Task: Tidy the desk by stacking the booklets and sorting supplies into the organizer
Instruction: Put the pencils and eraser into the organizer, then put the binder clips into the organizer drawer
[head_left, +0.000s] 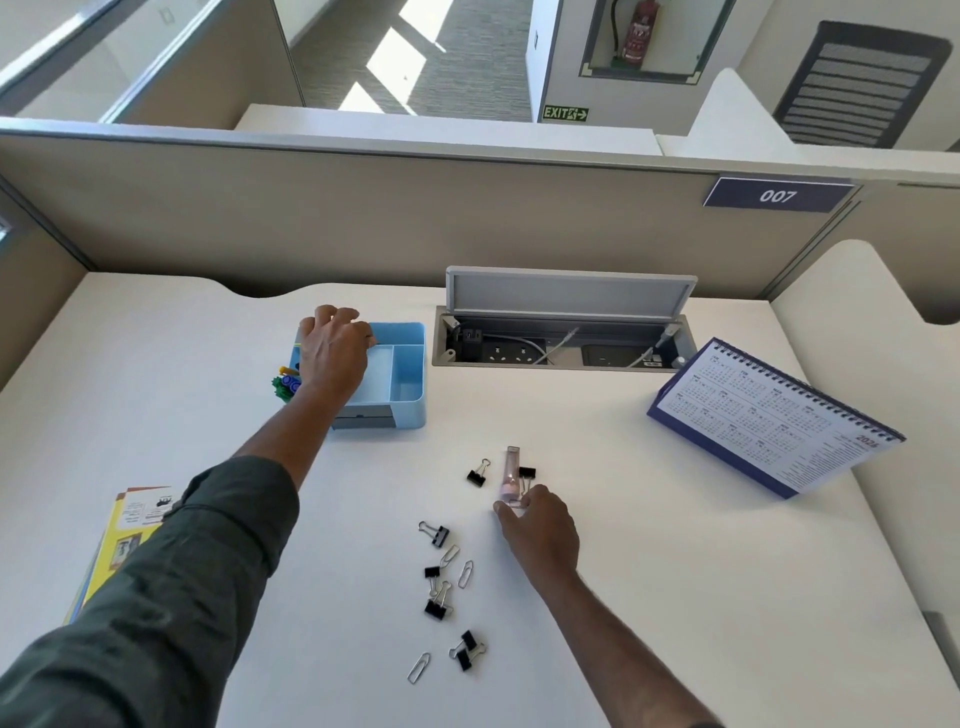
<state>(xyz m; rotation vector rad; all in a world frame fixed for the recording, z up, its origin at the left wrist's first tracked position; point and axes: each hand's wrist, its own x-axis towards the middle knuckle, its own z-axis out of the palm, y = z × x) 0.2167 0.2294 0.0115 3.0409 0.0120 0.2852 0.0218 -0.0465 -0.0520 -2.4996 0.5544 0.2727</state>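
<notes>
Near the far edge of the desk (649, 545), left of its middle, the left hand (332, 353) lies over the blue organizer (400, 374); its fingers (343, 315) are curled down at the back wall of the box, but I cannot tell if they hold something or only touch the rim. Some green and blue small supplies (285, 387) show at the left side of the organizer, partly hidden under the wrist. Closer to the middle of the desk, the right hand (540, 525) rests on the surface with fingers bent, and its fingertips pinch the near end of a pink tube-like item (510, 473), which lies flat and points to the far edge. One black binder clip (526, 474) touches this item on its right side, and another binder clip (478, 474) lies just beside it on the left. Toward the near edge, in front of the right hand, a loose group of binder clips (436, 603) and silver paper clips (466, 573) is scattered. At the left edge of the desk, yellow booklets (124, 530) lie in a stack, partly covered by the dark sleeve (182, 597). A desk calendar (774, 421) stands near the right edge, and an open socket box (563, 338) is at the far edge.
</notes>
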